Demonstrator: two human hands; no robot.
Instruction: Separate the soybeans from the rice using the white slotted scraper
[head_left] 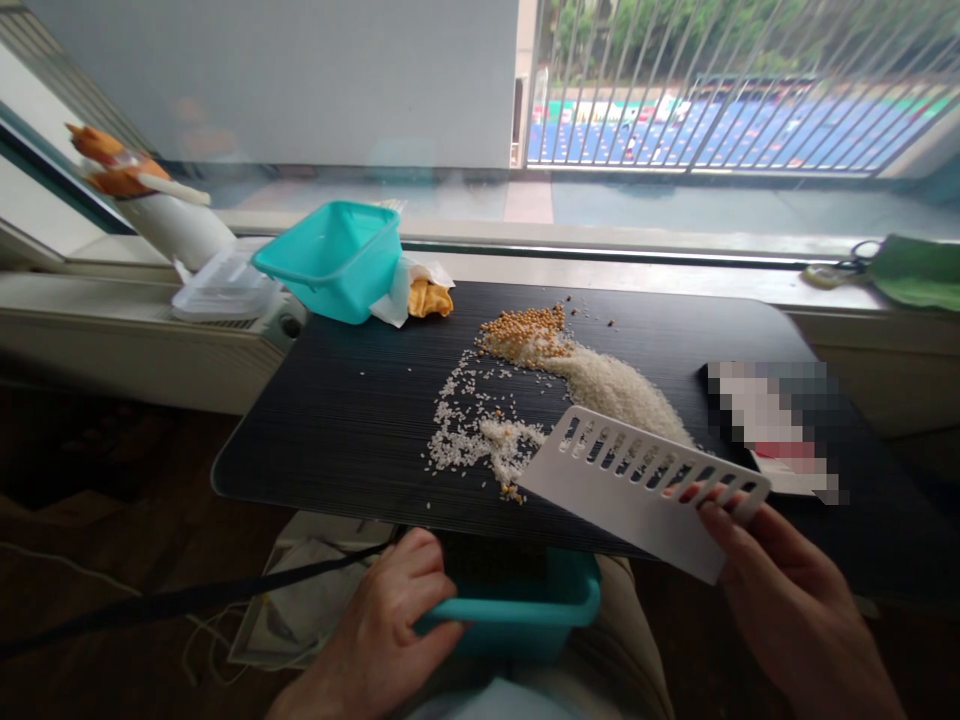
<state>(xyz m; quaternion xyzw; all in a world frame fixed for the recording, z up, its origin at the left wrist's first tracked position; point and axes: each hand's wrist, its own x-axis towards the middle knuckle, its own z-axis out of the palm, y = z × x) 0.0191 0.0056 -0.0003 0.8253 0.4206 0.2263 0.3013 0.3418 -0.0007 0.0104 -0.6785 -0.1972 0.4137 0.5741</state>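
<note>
White scraper (630, 508), teal tub (529, 611) in hands (787, 570)

Table (315, 420): passage along left side; far tub (352, 275) blocks far-left corner. Rice (622, 390) bars middle. Lane between rice and pixelated object (776, 430); scraper (626, 505), right hand (791, 575) across near end.

An indoor room, exact kind unclear: table (322, 420), windowsill (637, 283), wide window (465, 205).
</note>
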